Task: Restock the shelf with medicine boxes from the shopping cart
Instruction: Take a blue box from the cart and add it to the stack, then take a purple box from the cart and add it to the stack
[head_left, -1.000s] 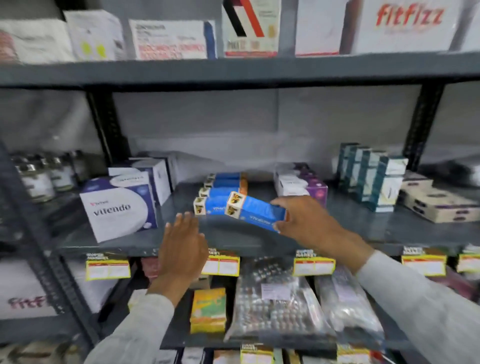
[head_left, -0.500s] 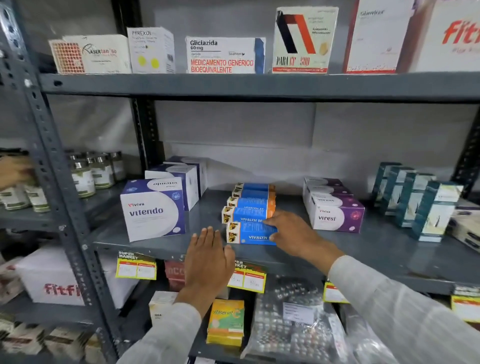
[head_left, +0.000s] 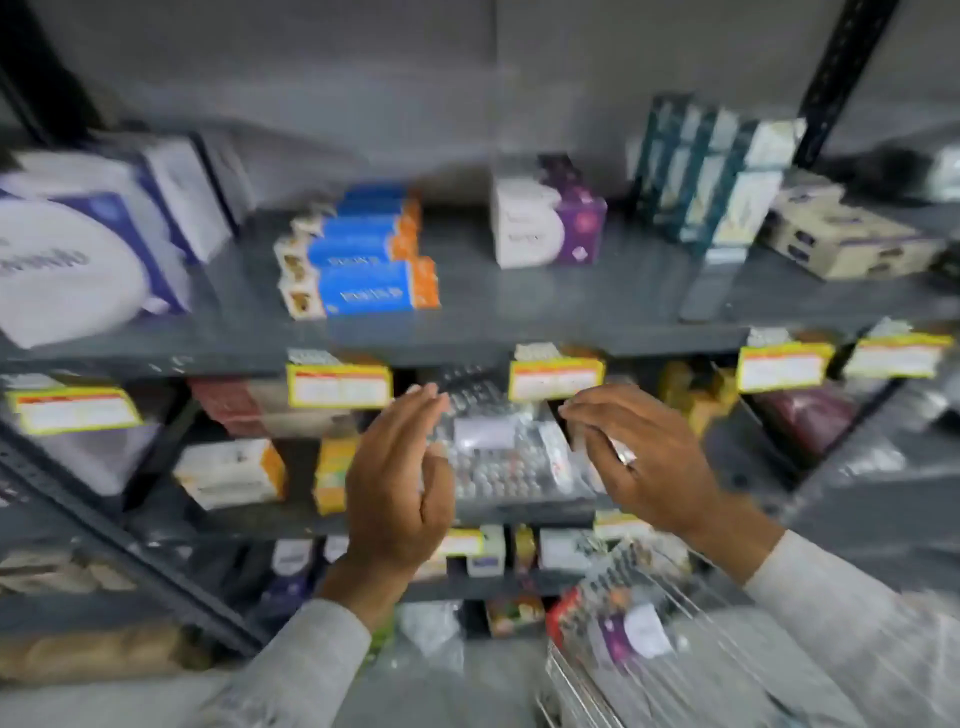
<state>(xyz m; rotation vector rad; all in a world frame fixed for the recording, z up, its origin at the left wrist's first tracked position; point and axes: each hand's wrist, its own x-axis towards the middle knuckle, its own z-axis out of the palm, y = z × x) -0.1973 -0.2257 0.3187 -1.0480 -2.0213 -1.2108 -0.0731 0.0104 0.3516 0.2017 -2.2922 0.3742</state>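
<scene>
A row of blue-and-orange medicine boxes (head_left: 358, 254) lies on the grey shelf (head_left: 519, 312), the front one (head_left: 363, 291) near the shelf's edge. My left hand (head_left: 397, 483) and my right hand (head_left: 644, 457) hang below that shelf, in front of the lower one, both empty with fingers apart. The wire shopping cart (head_left: 623, 623) shows at the bottom right with packets inside. The picture is blurred by motion.
On the same shelf stand big white-and-blue boxes (head_left: 88, 249) at left, white-and-purple boxes (head_left: 545, 223) in the middle, teal boxes (head_left: 711, 176) and beige cartons (head_left: 841, 239) at right. Yellow price tags (head_left: 340, 384) line the edge. Blister packs (head_left: 498, 457) lie below.
My right hand let go of the blue box, which now lies at the front of its row. Both hands pulled back and down from the shelf, and the view tilted downward.
</scene>
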